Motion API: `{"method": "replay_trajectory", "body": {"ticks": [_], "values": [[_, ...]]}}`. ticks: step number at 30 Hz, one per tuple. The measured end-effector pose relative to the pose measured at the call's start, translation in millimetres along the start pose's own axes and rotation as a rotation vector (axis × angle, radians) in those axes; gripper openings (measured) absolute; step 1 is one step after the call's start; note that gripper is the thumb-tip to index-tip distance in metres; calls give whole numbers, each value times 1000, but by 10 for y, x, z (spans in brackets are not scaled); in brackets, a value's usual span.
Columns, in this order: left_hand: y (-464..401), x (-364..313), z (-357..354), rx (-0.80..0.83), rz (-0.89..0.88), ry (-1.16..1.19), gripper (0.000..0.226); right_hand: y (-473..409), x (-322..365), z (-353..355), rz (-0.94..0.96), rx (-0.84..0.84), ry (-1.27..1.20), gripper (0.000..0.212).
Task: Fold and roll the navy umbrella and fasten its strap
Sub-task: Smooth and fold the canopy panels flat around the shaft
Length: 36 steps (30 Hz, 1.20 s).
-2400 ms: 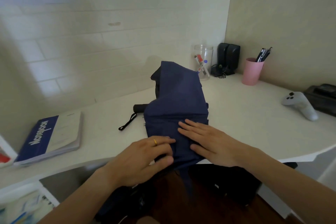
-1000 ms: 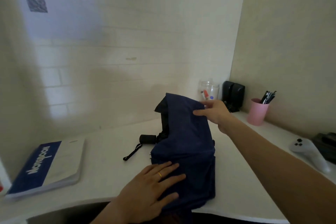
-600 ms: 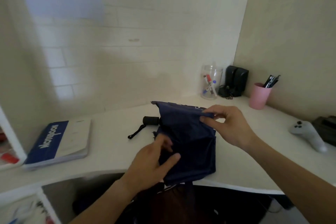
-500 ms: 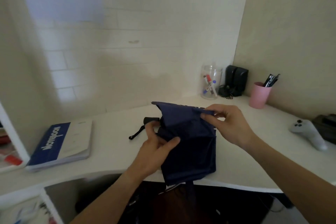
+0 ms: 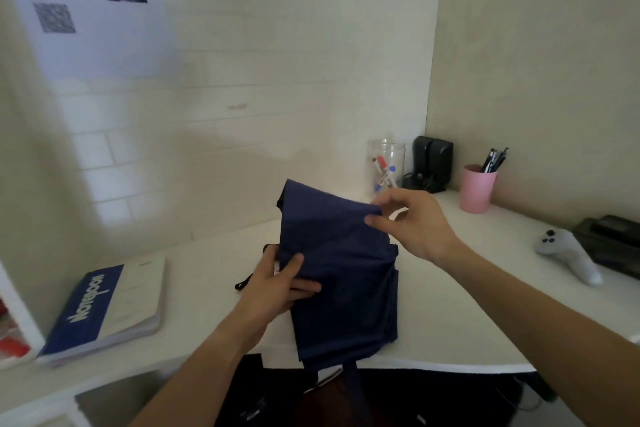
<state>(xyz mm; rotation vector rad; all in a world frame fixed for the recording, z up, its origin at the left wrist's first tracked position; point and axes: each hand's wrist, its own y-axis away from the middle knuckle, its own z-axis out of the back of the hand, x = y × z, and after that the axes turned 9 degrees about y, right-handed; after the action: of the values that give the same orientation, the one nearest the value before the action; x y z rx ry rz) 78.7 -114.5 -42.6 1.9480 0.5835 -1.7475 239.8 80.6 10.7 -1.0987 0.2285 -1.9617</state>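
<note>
The navy umbrella [image 5: 341, 274] lies on the white desk [image 5: 467, 315] with its loose canopy cloth lifted towards me. My left hand [image 5: 277, 282] grips the left edge of the cloth, thumb on top, covering most of the black handle. Only the handle's black wrist loop [image 5: 244, 282] shows beside it. My right hand [image 5: 412, 224] pinches the upper right corner of the cloth between thumb and fingers and holds it up. A narrow navy strap [image 5: 353, 381] hangs from the canopy's near end over the desk edge.
A blue and white notebook [image 5: 110, 305] lies at the left. At the back right stand a glass jar [image 5: 386, 166] with markers, black speakers [image 5: 433, 163] and a pink pen cup [image 5: 477, 188]. A white game controller [image 5: 568, 255] and a black device [image 5: 613, 250] lie at the right.
My left hand left the flat cloth and took hold of its left edge by the handle. My right hand lifted the pinched far corner higher and the cloth now stands up.
</note>
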Motion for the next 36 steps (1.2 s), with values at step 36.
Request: {"method": "replay_trajectory", "body": {"ticks": [36], "values": [[-33, 497, 175, -145, -348, -403, 99, 1070, -326, -218, 565, 370, 481, 8]]}}
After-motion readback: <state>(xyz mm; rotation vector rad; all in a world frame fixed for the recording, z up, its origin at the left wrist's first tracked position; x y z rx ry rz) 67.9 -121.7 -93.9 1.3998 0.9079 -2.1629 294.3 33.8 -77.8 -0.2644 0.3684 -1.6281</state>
